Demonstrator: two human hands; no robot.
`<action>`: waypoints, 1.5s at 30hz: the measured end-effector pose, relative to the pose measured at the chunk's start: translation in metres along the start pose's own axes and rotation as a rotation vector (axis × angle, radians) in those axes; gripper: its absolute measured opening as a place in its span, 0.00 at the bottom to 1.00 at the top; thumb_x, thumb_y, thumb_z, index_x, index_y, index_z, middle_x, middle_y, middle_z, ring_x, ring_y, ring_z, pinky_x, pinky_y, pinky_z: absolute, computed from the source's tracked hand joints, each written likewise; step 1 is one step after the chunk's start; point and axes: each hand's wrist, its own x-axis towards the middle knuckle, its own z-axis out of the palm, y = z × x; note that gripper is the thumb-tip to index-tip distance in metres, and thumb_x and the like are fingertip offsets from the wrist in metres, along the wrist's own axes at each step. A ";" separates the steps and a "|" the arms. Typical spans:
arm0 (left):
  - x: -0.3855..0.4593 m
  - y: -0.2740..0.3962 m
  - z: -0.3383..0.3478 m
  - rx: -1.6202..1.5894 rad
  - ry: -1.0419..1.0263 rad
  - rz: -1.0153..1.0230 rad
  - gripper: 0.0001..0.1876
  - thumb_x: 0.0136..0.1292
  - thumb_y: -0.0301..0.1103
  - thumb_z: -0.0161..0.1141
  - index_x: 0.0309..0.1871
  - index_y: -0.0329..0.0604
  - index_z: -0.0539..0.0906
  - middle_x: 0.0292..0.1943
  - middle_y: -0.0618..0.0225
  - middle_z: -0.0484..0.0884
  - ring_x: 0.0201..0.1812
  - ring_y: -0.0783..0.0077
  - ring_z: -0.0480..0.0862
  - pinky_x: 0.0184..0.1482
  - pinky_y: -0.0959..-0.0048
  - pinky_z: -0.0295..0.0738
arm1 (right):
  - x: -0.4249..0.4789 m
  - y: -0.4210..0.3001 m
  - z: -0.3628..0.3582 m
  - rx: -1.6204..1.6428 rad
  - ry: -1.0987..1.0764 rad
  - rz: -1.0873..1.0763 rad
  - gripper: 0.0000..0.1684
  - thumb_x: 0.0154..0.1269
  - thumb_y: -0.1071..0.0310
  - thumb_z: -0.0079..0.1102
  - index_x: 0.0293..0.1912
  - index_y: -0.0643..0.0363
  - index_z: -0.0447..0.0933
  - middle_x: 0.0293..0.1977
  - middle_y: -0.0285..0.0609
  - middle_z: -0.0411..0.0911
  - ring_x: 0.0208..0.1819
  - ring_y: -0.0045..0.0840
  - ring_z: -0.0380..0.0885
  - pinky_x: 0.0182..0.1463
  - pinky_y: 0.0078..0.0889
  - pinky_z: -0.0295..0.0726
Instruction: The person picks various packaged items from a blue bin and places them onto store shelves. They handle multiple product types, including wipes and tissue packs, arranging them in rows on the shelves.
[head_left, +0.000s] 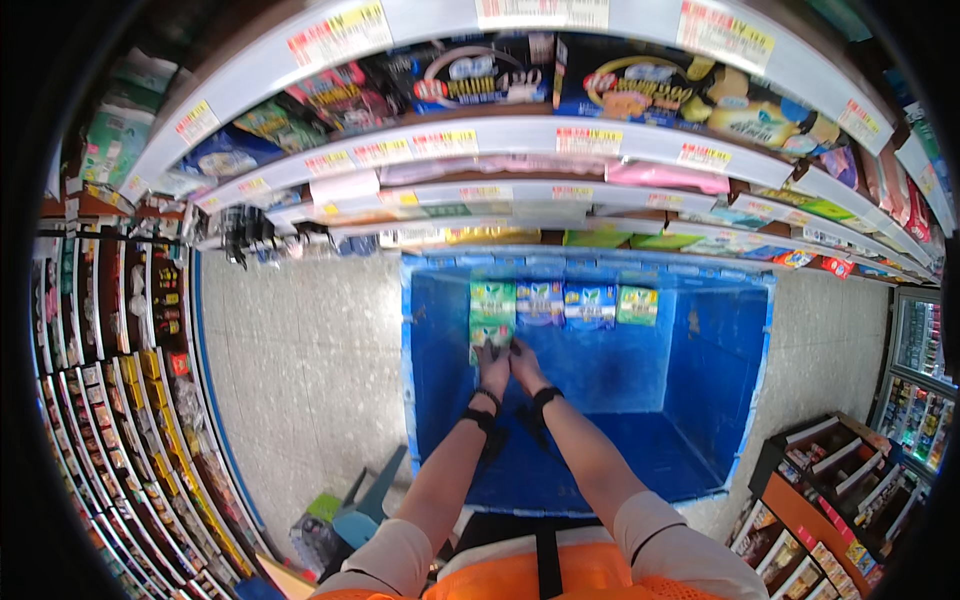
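Note:
Inside a deep blue plastic crate (716, 322) both my hands reach down at the left. My left hand (491, 366) has its fingers over the front of a green-and-white pack (487, 332), which looks like sanitary pads. At that pack's right edge are the fingertips of my right hand (526, 364); its grip is partly hidden. Along the crate's far wall runs a row: another green pack (493, 300), a violet-blue pack (540, 303), a blue pack (589, 306) and a smaller light-green pack (637, 305). The nearer green pack adjoins the row's left end.
Store shelves (525, 131) with packaged goods and price tags rise directly beyond the crate. More shelving (112, 420) stands at left. A teal plastic object (367, 510) lies on the floor (300, 360) left of me. At right are a display rack (817, 495) and glass-door coolers (911, 390).

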 end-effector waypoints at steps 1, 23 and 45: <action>0.021 -0.024 0.004 -0.009 -0.012 -0.019 0.31 0.71 0.40 0.54 0.73 0.35 0.63 0.67 0.51 0.70 0.67 0.61 0.71 0.66 0.68 0.66 | 0.001 -0.007 0.004 0.025 -0.011 -0.016 0.23 0.72 0.69 0.54 0.62 0.67 0.73 0.56 0.50 0.80 0.57 0.28 0.77 0.59 0.30 0.75; -0.119 0.401 -0.383 -0.159 0.662 1.154 0.22 0.68 0.26 0.55 0.66 0.38 0.72 0.65 0.54 0.72 0.67 0.55 0.70 0.70 0.61 0.62 | -0.201 -0.430 0.198 -0.165 -0.774 -0.797 0.15 0.75 0.65 0.58 0.54 0.64 0.75 0.52 0.41 0.81 0.54 0.21 0.80 0.61 0.26 0.77; -0.101 0.508 -0.461 0.580 1.380 1.282 0.21 0.69 0.33 0.58 0.64 0.52 0.80 0.66 0.67 0.76 0.72 0.62 0.68 0.76 0.52 0.49 | -0.172 -0.519 0.305 -0.439 -0.414 -1.193 0.39 0.66 0.65 0.64 0.72 0.61 0.59 0.66 0.60 0.67 0.65 0.42 0.73 0.66 0.39 0.74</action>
